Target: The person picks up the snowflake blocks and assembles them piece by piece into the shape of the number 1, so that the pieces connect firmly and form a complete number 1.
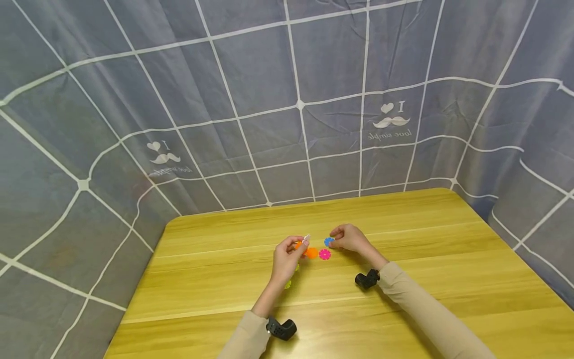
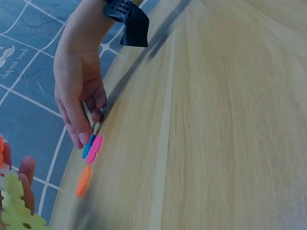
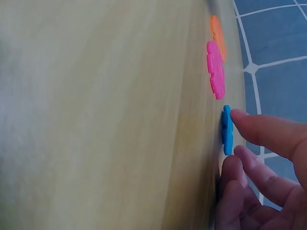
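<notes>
My left hand (image 1: 285,258) holds a cluster of notched plastic discs, among them a white disc (image 1: 307,238) and an orange disc (image 1: 298,245). Yellow-green discs (image 2: 17,208) hang below its fingers, partly hidden by the hand and wrist in the head view. To the right, my right hand (image 1: 352,239) has thumb and fingers around a blue disc (image 3: 227,130), its thumb touching the edge. The blue disc is at the table surface. Between the hands lie a pink disc (image 1: 325,255) and another orange disc (image 1: 312,253).
The wooden table (image 1: 215,289) runs up to a grey-blue curtain (image 1: 269,134) with white lines, which hangs behind and at both sides. Black wrist cameras sit on the left wrist (image 1: 281,329) and right wrist (image 1: 367,279), below beige sleeves.
</notes>
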Available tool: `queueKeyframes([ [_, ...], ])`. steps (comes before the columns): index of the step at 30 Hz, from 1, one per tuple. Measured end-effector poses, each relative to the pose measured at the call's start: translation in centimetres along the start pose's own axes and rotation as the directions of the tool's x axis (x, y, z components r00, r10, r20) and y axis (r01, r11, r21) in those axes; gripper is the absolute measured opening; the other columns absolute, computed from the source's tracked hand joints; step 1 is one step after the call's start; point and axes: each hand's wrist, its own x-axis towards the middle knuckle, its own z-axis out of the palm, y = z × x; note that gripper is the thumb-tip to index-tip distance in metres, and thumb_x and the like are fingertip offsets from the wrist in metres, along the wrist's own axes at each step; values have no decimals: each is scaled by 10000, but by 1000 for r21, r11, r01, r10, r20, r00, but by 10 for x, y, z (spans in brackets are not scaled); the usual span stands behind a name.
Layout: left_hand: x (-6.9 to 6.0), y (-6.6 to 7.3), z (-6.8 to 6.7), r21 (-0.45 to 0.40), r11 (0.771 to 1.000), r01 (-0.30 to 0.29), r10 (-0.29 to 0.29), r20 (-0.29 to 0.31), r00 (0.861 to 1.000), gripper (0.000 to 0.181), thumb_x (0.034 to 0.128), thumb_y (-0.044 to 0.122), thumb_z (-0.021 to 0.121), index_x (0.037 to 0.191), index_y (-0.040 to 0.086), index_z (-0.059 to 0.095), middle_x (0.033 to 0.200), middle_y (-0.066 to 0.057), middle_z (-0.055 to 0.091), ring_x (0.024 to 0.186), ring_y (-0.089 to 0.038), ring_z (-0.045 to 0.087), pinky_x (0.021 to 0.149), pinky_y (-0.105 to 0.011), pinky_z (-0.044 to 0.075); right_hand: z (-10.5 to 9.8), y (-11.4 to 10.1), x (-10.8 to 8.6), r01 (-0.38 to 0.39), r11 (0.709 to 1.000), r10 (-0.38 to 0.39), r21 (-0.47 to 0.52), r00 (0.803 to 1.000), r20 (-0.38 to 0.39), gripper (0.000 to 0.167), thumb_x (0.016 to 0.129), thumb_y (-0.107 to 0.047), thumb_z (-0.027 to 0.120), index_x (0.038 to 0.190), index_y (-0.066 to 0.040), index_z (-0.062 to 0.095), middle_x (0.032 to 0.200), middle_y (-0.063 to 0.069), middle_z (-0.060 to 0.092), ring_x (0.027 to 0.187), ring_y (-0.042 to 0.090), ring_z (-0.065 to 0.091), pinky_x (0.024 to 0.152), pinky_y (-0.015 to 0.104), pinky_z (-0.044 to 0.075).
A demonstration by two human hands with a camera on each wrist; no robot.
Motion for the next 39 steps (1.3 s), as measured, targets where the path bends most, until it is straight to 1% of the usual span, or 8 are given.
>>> queueKeyframes([
  [3, -2, 4, 0, 58, 998, -23, 22, 6, 1000, 233, 923, 97, 632, 1092, -64, 635, 986, -354, 635, 622, -39, 596, 657, -413, 577, -1, 1, 0, -5, 1000, 5, -28, 1000, 4, 333, 767, -154, 800, 1047, -8, 693, 963, 123, 684, 795, 174, 622, 679, 269, 506],
  [6, -3, 8, 1, 98, 994, -49, 48, 13, 999, 225, 924, 111, 634, 1082, -50, 647, 969, -346, 645, 615, -24, 585, 541, -253, 512, -1, 0, 0, -3, 998, 3, -63, 1000, 1, 320, 771, -160, 798, 1045, -23, 705, 973, 113, 695, 862, 203, 631, 756, 328, 513],
  [10, -4, 11, 2, 124, 989, -77, 74, 27, 997, 217, 925, 108, 633, 1072, -49, 653, 962, -341, 653, 616, -22, 585, 511, -165, 441, -1, -1, -1, -9, 996, 9, -90, 1000, -2, 298, 776, -157, 795, 1034, -36, 708, 987, 101, 702, 923, 221, 634, 830, 382, 509],
  [16, -5, 12, 1, 138, 986, -90, 88, 26, 996, 201, 927, 106, 630, 1051, -48, 667, 976, -282, 681, 624, -17, 600, 548, -291, 530, -2, -1, -1, -10, 995, 8, -98, 1000, -20, 283, 767, -168, 808, 994, -50, 688, 917, 76, 683, 838, 187, 615, 752, 336, 494],
  [25, -6, 9, 0, 130, 988, -86, 88, -8, 996, 172, 906, 110, 659, 1012, -20, 697, 964, -256, 696, 635, -48, 604, 530, -178, 488, -4, -1, -5, -12, 998, 10, -63, 999, -34, 176, 845, -176, 721, 980, -66, 696, 832, 37, 686, 684, 128, 587, 598, 235, 429],
  [30, 4, -13, 0, 186, 978, -90, 100, -42, 994, 158, 886, 152, 692, 975, 27, 729, 917, -169, 727, 661, -199, 636, 552, -347, 552, -4, -2, -8, -7, 999, 6, -41, 1000, -21, 214, 899, -166, 659, 1056, -28, 705, 825, 41, 693, 632, 112, 565, 568, 226, 449],
  [34, 9, -27, 0, 183, 978, -100, 111, -50, 993, 164, 880, 200, 703, 962, 62, 736, 901, -132, 734, 725, -358, 659, 577, -444, 557, -3, -3, -12, 6, 1000, -7, -13, 999, -31, 222, 914, -151, 638, 1076, -14, 703, 810, 52, 693, 592, 122, 570, 536, 235, 463],
  [39, 9, -29, -1, 162, 980, -112, 120, -38, 992, 190, 875, 235, 710, 965, 70, 737, 899, -139, 732, 769, -425, 658, 547, -307, 541, -3, -6, -18, 42, 999, -40, 25, 996, -82, 228, 900, -151, 640, 1078, -21, 699, 785, 60, 670, 554, 146, 569, 500, 245, 440],
])
